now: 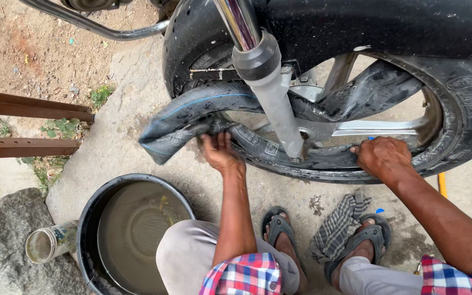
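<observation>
Down low beside a motorcycle front wheel [454, 109], on a concrete floor [132, 136]. Left hand [219, 153] curled shut around the black inner tube [192, 112], gripping where the limp rubber comes out from under the tyre's lower edge. Tube pulled partly free: a flattened loop sticking out to the left of the fork leg [271, 93], the rest tucked in between tyre and silver alloy rim [378, 128]. Right hand [383, 158] pressed knuckles-up on the tyre's bottom sidewall, fingers bent over the bead; whether anything sits in that grip, cannot tell. Near the left knee, a black tub of murky water [132, 229], with a small tin can [47, 244] lying beside it. Between the sandalled feet, a checked rag [337, 224].
</observation>
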